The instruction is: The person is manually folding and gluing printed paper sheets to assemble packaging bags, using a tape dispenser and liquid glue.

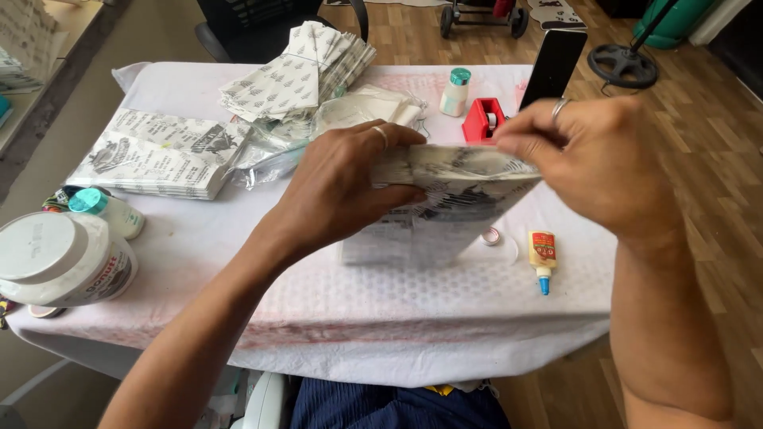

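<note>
Paper bag [445, 202], half-formed, mid-table: left hand [342, 187] clamps its top edge, right hand [592, 163] pinches the opposite end; finished stacks [159, 155] at far-left corner, glue bottle [543, 256] near right edge.

"What sort of place was it?"

"A room in a home, used for handwork. The floor [715, 143] was wood laminate, and a table [397, 318] wore a white cloth."

"What else showed it?"

"An office chair [238, 32] stood behind the table, with a fan's round base [624, 65] and a patterned mat [556, 12] on the floor. On the cloth lay stacks of printed paper bags [159, 155], a red tape dispenser [482, 119], a small glue bottle [543, 258] and a white jar [63, 258]: household craft supplies, nothing industrial."
</note>
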